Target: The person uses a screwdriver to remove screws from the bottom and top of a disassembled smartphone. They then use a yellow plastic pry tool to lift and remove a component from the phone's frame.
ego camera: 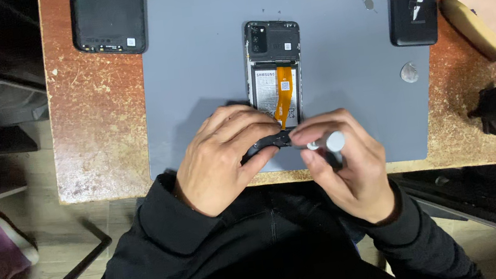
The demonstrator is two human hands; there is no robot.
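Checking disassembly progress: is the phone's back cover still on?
No, the phone lies open on the grey mat, its battery and orange flex cable exposed.

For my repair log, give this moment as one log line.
left hand: steadies bottom end of opened phone | right hand: holds grey-tipped tool at that end | phone: on grey mat, back off, orange ribbon cable showing
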